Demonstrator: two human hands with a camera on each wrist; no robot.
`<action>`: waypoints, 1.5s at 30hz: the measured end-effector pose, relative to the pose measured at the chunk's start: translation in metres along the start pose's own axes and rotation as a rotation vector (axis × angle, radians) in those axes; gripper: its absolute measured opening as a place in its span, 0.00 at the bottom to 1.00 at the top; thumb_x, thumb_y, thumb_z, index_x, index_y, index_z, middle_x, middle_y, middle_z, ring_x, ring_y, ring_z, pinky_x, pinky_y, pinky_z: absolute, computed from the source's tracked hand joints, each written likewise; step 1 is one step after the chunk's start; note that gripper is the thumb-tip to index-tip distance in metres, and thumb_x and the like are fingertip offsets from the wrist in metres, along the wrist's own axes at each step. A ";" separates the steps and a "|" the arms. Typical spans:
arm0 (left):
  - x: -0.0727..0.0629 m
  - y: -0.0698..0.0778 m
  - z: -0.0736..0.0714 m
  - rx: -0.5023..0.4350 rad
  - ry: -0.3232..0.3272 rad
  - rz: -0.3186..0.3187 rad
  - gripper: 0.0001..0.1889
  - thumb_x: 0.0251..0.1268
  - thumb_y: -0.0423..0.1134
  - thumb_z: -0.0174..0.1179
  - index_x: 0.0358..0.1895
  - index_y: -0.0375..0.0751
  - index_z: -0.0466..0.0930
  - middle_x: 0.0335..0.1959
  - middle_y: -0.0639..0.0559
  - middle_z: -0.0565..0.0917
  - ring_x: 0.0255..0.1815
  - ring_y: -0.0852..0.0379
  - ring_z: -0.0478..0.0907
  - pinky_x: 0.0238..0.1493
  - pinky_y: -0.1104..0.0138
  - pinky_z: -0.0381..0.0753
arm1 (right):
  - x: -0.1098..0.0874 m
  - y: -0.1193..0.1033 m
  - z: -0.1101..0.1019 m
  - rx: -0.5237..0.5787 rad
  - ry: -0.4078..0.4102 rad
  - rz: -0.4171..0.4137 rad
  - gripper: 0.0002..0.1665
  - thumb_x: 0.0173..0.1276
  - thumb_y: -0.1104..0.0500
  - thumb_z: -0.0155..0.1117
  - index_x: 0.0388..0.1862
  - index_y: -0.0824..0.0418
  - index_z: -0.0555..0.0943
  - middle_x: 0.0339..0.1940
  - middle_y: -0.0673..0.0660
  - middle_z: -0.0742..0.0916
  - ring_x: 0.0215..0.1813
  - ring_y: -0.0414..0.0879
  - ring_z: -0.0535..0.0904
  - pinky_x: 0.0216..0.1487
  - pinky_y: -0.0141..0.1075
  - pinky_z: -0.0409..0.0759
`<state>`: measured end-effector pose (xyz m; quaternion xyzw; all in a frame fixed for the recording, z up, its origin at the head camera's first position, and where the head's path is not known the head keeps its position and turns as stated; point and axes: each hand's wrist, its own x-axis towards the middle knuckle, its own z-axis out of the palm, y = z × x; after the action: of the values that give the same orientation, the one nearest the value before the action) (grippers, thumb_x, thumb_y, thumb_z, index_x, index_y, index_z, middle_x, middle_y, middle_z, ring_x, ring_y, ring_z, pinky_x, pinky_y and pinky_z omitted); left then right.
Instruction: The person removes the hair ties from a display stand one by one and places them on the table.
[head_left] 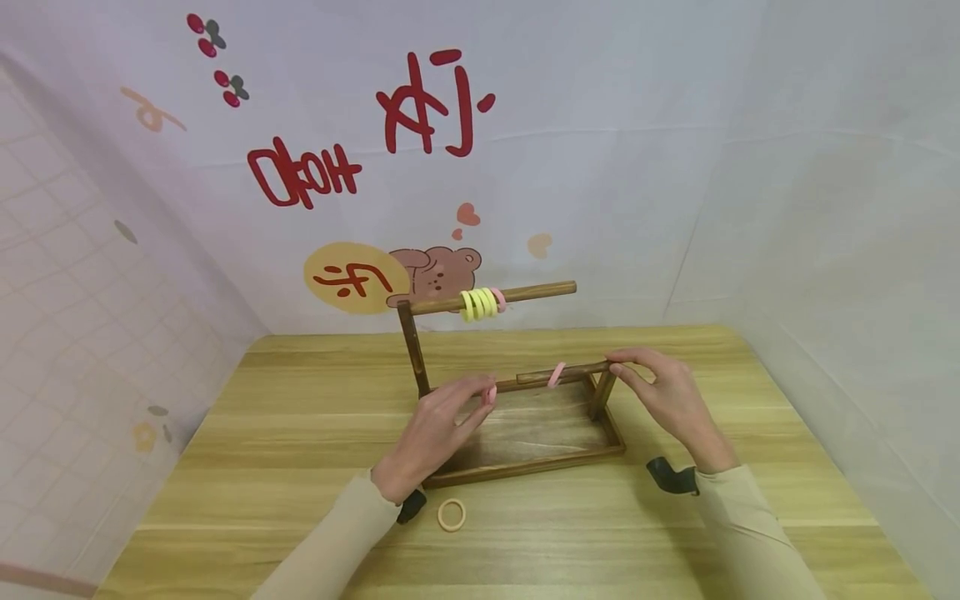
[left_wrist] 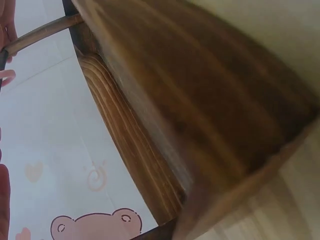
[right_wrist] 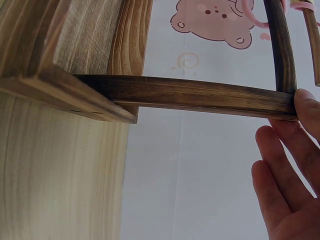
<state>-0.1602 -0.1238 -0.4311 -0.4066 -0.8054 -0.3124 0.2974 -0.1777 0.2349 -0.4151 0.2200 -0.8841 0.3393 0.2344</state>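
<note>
My left hand (head_left: 442, 421) pinches a pink ring (head_left: 490, 394) between thumb and fingertips, just off the free left end of the lower rod of a wooden rack (head_left: 525, 469). Another pink ring (head_left: 557, 374) hangs around that rod. At the rod's right end, my right hand (head_left: 666, 395) grips the corner where rod and short post (head_left: 602, 393) meet; the right wrist view shows the thumb and fingers at this corner (right_wrist: 287, 107). On the upper rod (head_left: 540, 291) hang several yellow rings (head_left: 478, 305) with a pink ring (head_left: 498, 300) beside them.
A pale wooden ring (head_left: 452, 515) lies on the table (head_left: 315, 433) in front of the rack. The rack's tall post (head_left: 413, 348) stands at the left, its tray base below. A printed white curtain (head_left: 615, 167) hangs behind the table and along both sides.
</note>
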 end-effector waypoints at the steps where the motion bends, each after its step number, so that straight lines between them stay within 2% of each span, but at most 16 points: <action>1: -0.002 0.001 -0.001 -0.008 -0.001 0.000 0.19 0.62 0.30 0.74 0.56 0.36 0.83 0.53 0.46 0.88 0.54 0.52 0.86 0.57 0.62 0.84 | 0.000 0.000 0.000 0.001 0.002 -0.001 0.14 0.67 0.66 0.74 0.51 0.59 0.89 0.50 0.53 0.91 0.55 0.53 0.86 0.58 0.31 0.77; 5: -0.008 0.005 -0.004 -0.026 -0.009 -0.006 0.21 0.59 0.29 0.75 0.56 0.37 0.83 0.56 0.45 0.87 0.55 0.51 0.86 0.56 0.62 0.84 | 0.001 0.000 0.000 0.000 0.007 -0.007 0.14 0.66 0.67 0.74 0.50 0.59 0.89 0.50 0.53 0.91 0.55 0.54 0.87 0.58 0.25 0.74; 10: -0.014 0.011 -0.009 -0.050 -0.011 -0.005 0.19 0.59 0.28 0.75 0.54 0.39 0.85 0.56 0.48 0.87 0.54 0.54 0.86 0.51 0.64 0.86 | 0.000 0.001 0.000 -0.001 0.011 -0.005 0.13 0.67 0.67 0.73 0.50 0.60 0.89 0.49 0.55 0.91 0.54 0.56 0.87 0.57 0.30 0.78; 12: -0.016 0.014 -0.010 -0.061 -0.008 0.005 0.19 0.58 0.28 0.75 0.53 0.40 0.86 0.54 0.49 0.87 0.52 0.55 0.86 0.49 0.66 0.86 | -0.001 0.001 0.000 0.005 0.014 -0.005 0.13 0.67 0.67 0.73 0.50 0.59 0.90 0.49 0.55 0.91 0.54 0.57 0.87 0.57 0.30 0.77; 19: -0.024 0.019 -0.011 -0.050 0.003 0.047 0.16 0.60 0.30 0.75 0.52 0.38 0.87 0.52 0.49 0.88 0.52 0.54 0.86 0.52 0.65 0.85 | -0.002 -0.001 0.000 0.017 0.025 -0.017 0.14 0.66 0.69 0.73 0.50 0.60 0.90 0.48 0.55 0.91 0.53 0.57 0.87 0.57 0.19 0.69; 22: -0.028 0.022 -0.012 -0.045 -0.013 0.032 0.19 0.59 0.30 0.75 0.54 0.37 0.86 0.53 0.48 0.88 0.53 0.53 0.86 0.54 0.64 0.85 | -0.002 -0.001 0.000 0.015 0.021 -0.011 0.14 0.66 0.68 0.73 0.50 0.60 0.90 0.48 0.54 0.92 0.53 0.57 0.87 0.57 0.20 0.71; 26: -0.034 0.028 -0.013 -0.042 -0.052 -0.028 0.25 0.56 0.31 0.77 0.58 0.38 0.83 0.53 0.48 0.88 0.54 0.53 0.86 0.55 0.63 0.85 | -0.002 0.000 0.000 0.010 0.017 -0.003 0.14 0.67 0.68 0.73 0.50 0.60 0.90 0.49 0.54 0.92 0.53 0.56 0.87 0.57 0.22 0.72; 30: -0.039 0.031 -0.014 -0.054 -0.084 -0.059 0.24 0.55 0.32 0.78 0.56 0.40 0.84 0.51 0.50 0.89 0.52 0.55 0.86 0.54 0.64 0.85 | -0.003 0.000 0.001 0.007 0.016 -0.002 0.14 0.66 0.68 0.74 0.50 0.61 0.89 0.49 0.55 0.91 0.54 0.56 0.87 0.57 0.22 0.73; 34: -0.046 0.033 -0.015 -0.079 -0.114 -0.050 0.22 0.55 0.32 0.78 0.54 0.40 0.85 0.51 0.50 0.88 0.49 0.57 0.86 0.51 0.66 0.85 | -0.002 0.000 0.001 -0.010 0.013 0.004 0.14 0.66 0.67 0.74 0.50 0.59 0.89 0.49 0.54 0.91 0.54 0.55 0.87 0.57 0.28 0.77; 38: -0.053 0.035 -0.016 -0.099 -0.132 -0.042 0.21 0.57 0.32 0.77 0.55 0.41 0.85 0.53 0.49 0.88 0.48 0.59 0.86 0.52 0.67 0.85 | -0.002 0.000 0.001 -0.018 0.013 -0.003 0.15 0.66 0.67 0.74 0.51 0.59 0.89 0.50 0.54 0.91 0.54 0.55 0.87 0.56 0.39 0.81; 42: -0.058 0.036 -0.016 -0.141 -0.138 -0.028 0.22 0.57 0.29 0.76 0.56 0.41 0.84 0.55 0.48 0.86 0.49 0.57 0.85 0.51 0.71 0.84 | -0.001 0.000 0.001 -0.017 0.015 -0.008 0.15 0.66 0.68 0.74 0.51 0.59 0.89 0.50 0.55 0.91 0.54 0.54 0.87 0.57 0.38 0.80; 45: -0.061 0.038 -0.016 -0.180 -0.154 -0.034 0.21 0.57 0.27 0.76 0.55 0.41 0.85 0.55 0.48 0.85 0.45 0.58 0.85 0.44 0.75 0.84 | -0.001 0.001 0.001 -0.015 0.018 -0.012 0.15 0.66 0.68 0.74 0.51 0.59 0.89 0.50 0.54 0.91 0.54 0.54 0.87 0.57 0.29 0.77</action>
<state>-0.0949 -0.1465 -0.4563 -0.4408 -0.8014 -0.3563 0.1913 -0.1777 0.2351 -0.4161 0.2202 -0.8833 0.3330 0.2457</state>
